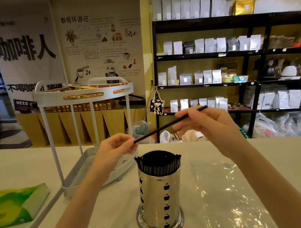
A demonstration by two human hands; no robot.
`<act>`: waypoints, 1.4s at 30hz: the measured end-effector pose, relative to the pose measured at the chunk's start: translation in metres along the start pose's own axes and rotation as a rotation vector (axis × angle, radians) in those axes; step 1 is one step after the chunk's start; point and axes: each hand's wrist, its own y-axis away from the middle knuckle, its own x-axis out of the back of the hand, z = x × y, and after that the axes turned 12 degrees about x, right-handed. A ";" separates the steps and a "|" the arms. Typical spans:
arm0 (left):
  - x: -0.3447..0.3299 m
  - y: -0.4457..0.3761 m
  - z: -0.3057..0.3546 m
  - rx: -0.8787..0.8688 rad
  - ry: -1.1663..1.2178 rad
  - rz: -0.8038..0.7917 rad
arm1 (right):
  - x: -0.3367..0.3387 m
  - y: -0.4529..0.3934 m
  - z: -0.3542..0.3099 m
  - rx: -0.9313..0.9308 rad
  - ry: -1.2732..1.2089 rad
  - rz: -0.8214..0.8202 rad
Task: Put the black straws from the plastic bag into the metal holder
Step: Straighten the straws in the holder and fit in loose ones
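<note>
White counter (34, 168): two hands (116, 146), one straw (166, 126)

The holder (160, 193) is polished, mirror-bright metal with black apple cutouts, the straws (158, 165) look matt black plastic, the bag (227, 185) is clear crinkled glossy film, and the rack (84, 95) is white painted metal.

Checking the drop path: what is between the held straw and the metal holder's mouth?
In the head view, nothing: only open air separates the black straw from the metal holder, already ringed with straws.
</note>
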 end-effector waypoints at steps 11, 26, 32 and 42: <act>-0.012 0.014 -0.010 -0.040 -0.262 -0.087 | -0.024 -0.002 0.014 0.143 0.347 -0.018; -0.021 0.030 -0.006 -0.095 -0.376 -0.064 | -0.037 0.034 0.040 -0.039 0.429 -0.370; -0.045 0.047 0.015 -0.420 -0.509 0.119 | -0.028 0.021 0.051 -0.218 0.364 -0.367; -0.144 0.064 0.002 -0.701 -0.471 -0.056 | 0.049 0.072 0.030 -0.199 0.482 0.076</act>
